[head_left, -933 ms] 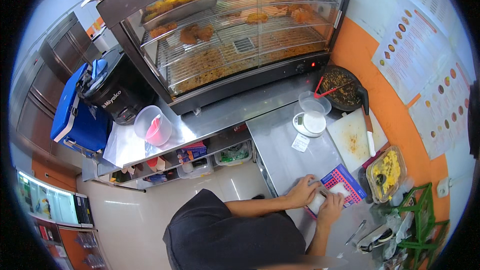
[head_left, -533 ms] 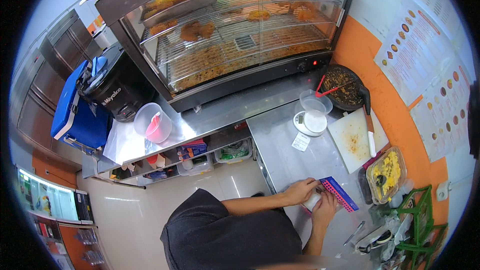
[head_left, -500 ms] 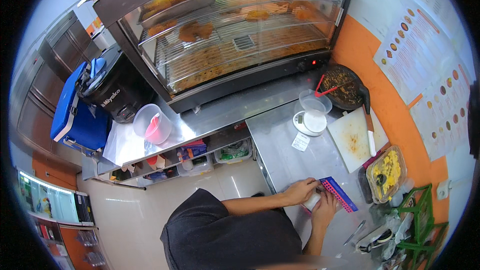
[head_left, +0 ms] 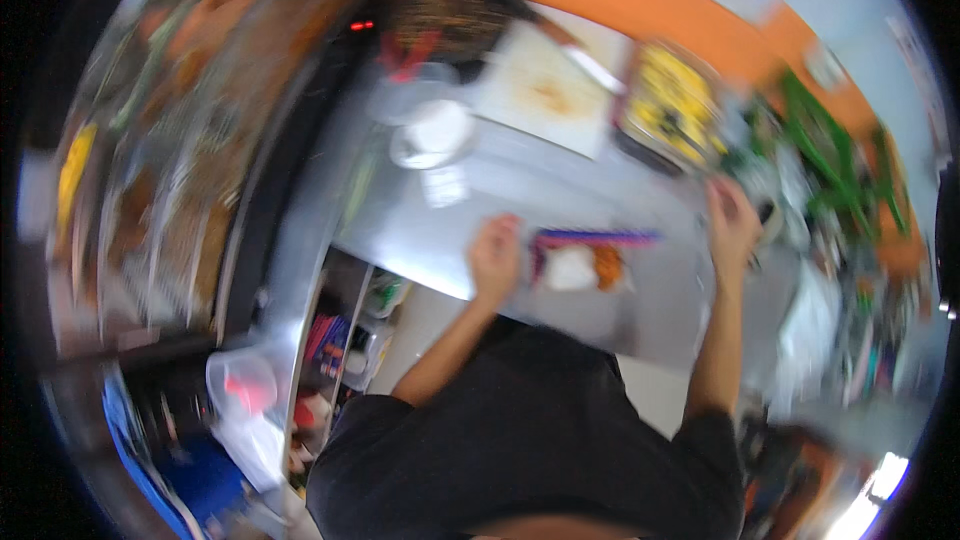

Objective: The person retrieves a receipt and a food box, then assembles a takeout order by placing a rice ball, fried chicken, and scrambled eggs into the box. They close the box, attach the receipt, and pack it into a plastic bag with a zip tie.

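An open food box [head_left: 630, 280] with a blue and pink-purple raised edge lies on the metal table in front of me. White rice [head_left: 569, 268] and an orange-brown food [head_left: 607, 266] are inside it. My left hand [head_left: 495, 256] hovers just left of the box, apart from it, its fingers smeared by motion. Off to the right, my right hand [head_left: 732, 218] reaches beside the near right corner of a clear tub of yellow food [head_left: 668, 100]. Blur hides whether those fingers hold anything. A dark spoon-like utensil rests in the tub.
Behind the box stand a white kitchen scale [head_left: 436, 130], a white cutting board [head_left: 545, 90] with a knife [head_left: 590, 65] on it, and a dark pan [head_left: 455, 15]. Green racks [head_left: 830, 150] and plastic bags crowd the right. A glass food warmer [head_left: 170, 170] fills the left.
My view has swung to the right. Both hands have let go of the food box and spread apart, the right one out toward the yellow food tub. The box now lies open, showing its contents.
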Tool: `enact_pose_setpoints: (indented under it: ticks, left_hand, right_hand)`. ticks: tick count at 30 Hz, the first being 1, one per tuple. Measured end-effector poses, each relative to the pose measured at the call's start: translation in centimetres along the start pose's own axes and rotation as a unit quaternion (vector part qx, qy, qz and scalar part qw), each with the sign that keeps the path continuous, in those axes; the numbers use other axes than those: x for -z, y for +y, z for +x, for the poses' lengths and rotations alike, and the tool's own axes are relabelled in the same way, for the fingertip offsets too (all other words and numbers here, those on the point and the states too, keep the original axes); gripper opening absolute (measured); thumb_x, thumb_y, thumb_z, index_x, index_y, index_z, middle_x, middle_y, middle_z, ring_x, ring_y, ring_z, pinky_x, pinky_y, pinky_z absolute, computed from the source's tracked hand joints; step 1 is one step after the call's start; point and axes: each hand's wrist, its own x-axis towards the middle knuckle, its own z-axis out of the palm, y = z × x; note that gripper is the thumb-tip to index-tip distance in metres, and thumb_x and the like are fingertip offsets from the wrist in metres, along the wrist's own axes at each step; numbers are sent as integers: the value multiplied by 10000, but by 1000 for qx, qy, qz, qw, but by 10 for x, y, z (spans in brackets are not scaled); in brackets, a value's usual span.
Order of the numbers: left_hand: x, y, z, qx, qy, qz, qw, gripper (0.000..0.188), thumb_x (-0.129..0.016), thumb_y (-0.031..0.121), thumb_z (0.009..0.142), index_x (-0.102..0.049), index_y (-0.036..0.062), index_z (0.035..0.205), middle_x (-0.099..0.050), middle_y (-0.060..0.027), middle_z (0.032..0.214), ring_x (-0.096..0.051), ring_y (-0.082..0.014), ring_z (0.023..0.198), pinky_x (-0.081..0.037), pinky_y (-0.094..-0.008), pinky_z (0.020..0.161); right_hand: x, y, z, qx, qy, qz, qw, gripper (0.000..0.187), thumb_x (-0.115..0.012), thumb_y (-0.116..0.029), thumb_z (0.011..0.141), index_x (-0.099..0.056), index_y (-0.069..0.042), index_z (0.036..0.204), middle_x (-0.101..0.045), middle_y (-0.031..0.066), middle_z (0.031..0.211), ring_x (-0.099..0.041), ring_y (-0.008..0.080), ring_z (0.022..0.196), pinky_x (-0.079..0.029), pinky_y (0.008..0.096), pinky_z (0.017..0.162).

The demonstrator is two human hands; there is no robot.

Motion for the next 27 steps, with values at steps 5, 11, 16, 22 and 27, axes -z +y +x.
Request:
enact_pose_setpoints:
  ticks: [5,11,16,22,27]
  left_hand:
    - [-40,26,107,-3,-28,-41,999,180,-603,129,1020,-675,5,1129,-693,-77,1052,-648,-155,955,-526,-282,770]
    - [-149,33,191,-30,-228,38,973,373,-658,213,983,-619,3,1288,-661,-164,1246,-701,-242,965,-565,-337,791]
    - [-220,14,214,-55,-299,99,948,605,-653,266,966,-457,-24,1460,-575,-263,1328,-654,-342,1031,-527,-408,926]
    - [-248,-5,203,-109,-241,106,959,651,-603,187,942,-374,-41,1507,-571,-315,1219,-569,-440,1117,-463,-467,1001]
    - [-244,-5,196,-111,-226,79,965,681,-580,192,958,-315,-64,1530,-533,-317,1260,-579,-434,1072,-481,-470,963]
  right_hand:
    - [-48,55,90,46,-75,-142,986,239,-695,-228,925,-736,-24,1042,-738,165,1012,-725,296,931,-550,428,832]
    - [-84,85,124,-7,-178,-425,888,216,-631,-177,914,-712,-43,1063,-725,198,1001,-700,370,1004,-565,462,889]
    - [-93,80,127,100,-290,-409,859,190,-609,-121,879,-661,-35,1040,-736,129,879,-740,344,846,-606,448,720]
    - [-119,87,166,167,-209,-536,801,116,-614,-113,890,-717,-65,916,-756,105,864,-762,258,803,-601,356,643]
    - [-128,82,158,118,-339,-484,798,103,-641,-143,886,-736,-104,898,-763,112,902,-764,279,840,-605,411,688]
